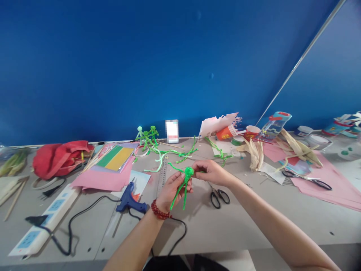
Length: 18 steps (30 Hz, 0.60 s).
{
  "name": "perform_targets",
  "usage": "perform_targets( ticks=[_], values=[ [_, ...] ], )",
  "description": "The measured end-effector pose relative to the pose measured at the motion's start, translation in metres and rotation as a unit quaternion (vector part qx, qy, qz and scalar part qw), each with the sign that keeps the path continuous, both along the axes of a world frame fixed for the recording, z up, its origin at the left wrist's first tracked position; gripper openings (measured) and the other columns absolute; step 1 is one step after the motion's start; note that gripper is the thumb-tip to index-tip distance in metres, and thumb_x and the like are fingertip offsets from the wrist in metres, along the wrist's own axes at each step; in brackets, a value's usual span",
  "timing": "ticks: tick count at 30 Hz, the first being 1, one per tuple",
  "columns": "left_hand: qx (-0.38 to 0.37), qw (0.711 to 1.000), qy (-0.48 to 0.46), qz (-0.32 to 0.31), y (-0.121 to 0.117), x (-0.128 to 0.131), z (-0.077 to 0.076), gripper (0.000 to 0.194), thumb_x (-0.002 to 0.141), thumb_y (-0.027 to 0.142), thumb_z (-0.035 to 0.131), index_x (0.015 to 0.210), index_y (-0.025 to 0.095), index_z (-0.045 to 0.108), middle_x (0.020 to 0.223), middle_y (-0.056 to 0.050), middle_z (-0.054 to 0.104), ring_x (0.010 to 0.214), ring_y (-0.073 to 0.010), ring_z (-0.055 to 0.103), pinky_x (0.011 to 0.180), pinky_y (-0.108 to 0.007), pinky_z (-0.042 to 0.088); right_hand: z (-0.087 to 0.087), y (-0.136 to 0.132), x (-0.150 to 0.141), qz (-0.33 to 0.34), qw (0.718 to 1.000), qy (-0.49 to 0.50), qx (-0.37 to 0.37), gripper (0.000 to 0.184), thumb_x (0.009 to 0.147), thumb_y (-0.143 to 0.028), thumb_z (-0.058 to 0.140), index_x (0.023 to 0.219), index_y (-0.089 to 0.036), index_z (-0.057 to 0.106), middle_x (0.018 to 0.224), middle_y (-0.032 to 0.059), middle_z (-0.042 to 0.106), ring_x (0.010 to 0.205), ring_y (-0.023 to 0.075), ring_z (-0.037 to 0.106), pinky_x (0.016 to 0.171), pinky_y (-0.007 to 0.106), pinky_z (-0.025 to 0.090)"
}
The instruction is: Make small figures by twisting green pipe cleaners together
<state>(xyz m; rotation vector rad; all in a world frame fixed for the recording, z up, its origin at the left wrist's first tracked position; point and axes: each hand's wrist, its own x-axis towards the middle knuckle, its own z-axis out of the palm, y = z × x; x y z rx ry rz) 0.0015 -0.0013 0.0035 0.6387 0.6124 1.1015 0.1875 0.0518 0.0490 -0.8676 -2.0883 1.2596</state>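
Broadly, a grey desk [254, 226] runs under a blue wall [141, 56]. At nine o'clock from the hands lies a red cloth bag [60, 158], and beside it a stack of pink paper [101, 180] topped by green and yellow sheets. A white power strip [45, 222] sits at eight o'clock, with a blue glue gun [129, 199] just left of the left wrist. Black-handled scissors [219, 196] lie at five o'clock from the right hand, and finished green pipe-cleaner figures [148, 136] stand at eleven o'clock. The left hand [172, 190] and right hand [211, 171] meet above the desk centre; their fingers pinch a green pipe-cleaner figure [184, 182], the left around its twisted body, the right at its arm beside the coiled head.
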Motion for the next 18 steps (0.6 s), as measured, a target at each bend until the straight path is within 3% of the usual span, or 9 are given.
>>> perform_targets(
  ticks=[6,13,18],
  values=[
    [0.036,0.993,0.058,0.098,-0.002,0.003,-0.001,0.037,0.069,0.040,0.082,0.089,0.017,0.062,0.065,-0.002,0.069,0.056,-0.0144,0.062,0.058,-0.029,0.053,-0.008,0.000,-0.003,-0.024,0.999,0.026,-0.022,0.019,0.084,-0.034,0.064,0.077,-0.016,0.061,0.070,-0.0021,0.056,0.066,0.0121,0.050,0.063,0.023,0.038],
    [-0.009,0.994,0.023,0.106,0.000,0.004,-0.001,0.028,0.071,0.032,0.079,0.087,0.017,0.061,0.061,-0.002,0.068,0.055,-0.0146,0.062,0.055,-0.027,0.051,-0.004,-0.002,-0.004,-0.037,0.999,0.008,-0.006,0.023,0.084,-0.038,0.065,0.076,-0.017,0.063,0.072,-0.0011,0.058,0.067,0.0129,0.050,0.065,0.024,0.038],
    [-0.038,0.992,-0.044,0.109,0.006,0.004,-0.006,0.017,0.075,0.024,0.075,0.077,0.017,0.060,0.061,0.000,0.065,0.055,-0.0113,0.061,0.057,-0.024,0.050,-0.005,-0.015,-0.012,-0.102,0.994,-0.020,0.037,0.017,0.083,-0.032,0.063,0.076,-0.017,0.068,0.070,-0.0012,0.062,0.063,0.0115,0.049,0.061,0.022,0.036]
  ],
)
